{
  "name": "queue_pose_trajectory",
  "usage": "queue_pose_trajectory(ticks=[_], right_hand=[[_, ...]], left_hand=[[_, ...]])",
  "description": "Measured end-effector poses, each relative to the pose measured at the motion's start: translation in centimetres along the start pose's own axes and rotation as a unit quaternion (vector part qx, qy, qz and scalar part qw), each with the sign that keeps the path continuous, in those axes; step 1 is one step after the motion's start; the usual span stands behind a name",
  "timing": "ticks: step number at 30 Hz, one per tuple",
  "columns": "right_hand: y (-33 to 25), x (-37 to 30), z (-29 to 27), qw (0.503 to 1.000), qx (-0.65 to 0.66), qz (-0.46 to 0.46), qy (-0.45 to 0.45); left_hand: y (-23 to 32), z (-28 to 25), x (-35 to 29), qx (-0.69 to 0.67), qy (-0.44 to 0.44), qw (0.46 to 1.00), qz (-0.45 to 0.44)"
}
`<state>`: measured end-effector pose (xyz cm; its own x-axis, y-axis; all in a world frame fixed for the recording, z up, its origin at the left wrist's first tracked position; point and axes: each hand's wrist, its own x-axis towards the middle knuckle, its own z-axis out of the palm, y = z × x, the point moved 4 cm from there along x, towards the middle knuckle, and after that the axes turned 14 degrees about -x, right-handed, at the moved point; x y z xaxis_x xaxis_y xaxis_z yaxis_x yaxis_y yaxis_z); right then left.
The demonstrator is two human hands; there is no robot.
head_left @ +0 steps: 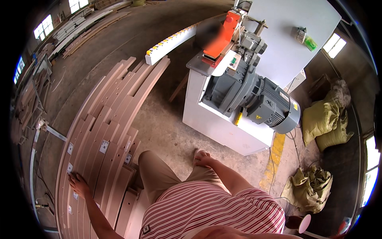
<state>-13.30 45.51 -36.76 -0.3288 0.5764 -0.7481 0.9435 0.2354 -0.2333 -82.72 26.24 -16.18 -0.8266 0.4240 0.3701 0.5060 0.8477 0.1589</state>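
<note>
My left hand (pixel 78 185) lies on a stack of long brown boards (pixel 91 147), its fingers apart and nothing held. The fingertips touch a board near a small white label (pixel 70 167). Several boards carry such labels and small holes, and their far ends are uneven. My right hand (pixel 203 159) rests on my right knee, its fingers laid loosely over it and holding nothing I can see. My bent legs, in tan trousers, are beside the stack.
Ahead stands a white machine (pixel 223 135) with a grey motor (pixel 274 105) and an orange bracket (pixel 225 40). A roller rail (pixel 171 44) runs from it toward the boards' far ends. Yellowish sacks (pixel 322 119) sit at right, and a crumpled one (pixel 310 189) lies nearer. Lumber (pixel 87 30) is piled far left.
</note>
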Motion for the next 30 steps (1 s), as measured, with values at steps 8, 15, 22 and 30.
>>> queue_pose_trajectory(ticks=[8,15,22,30], right_hand=[[2.0,4.3,0.9,0.990,-0.062,-0.025,0.127],[1.8,0.7,-20.6,0.812,0.445,-0.063,0.374],[2.3,-4.6,-38.0,0.584,0.698,-0.114,0.399],[-0.8,-5.1,-39.7,0.619,0.688,-0.095,0.366]], left_hand=[[-0.5,-0.5,0.0,-0.008,0.001,1.000,0.005],[-0.3,-0.7,-0.3,-0.011,0.005,1.000,0.012],[0.9,-0.9,-0.1,-0.018,0.003,1.000,0.011],[0.7,-0.9,-0.2,-0.041,0.012,0.999,0.027]])
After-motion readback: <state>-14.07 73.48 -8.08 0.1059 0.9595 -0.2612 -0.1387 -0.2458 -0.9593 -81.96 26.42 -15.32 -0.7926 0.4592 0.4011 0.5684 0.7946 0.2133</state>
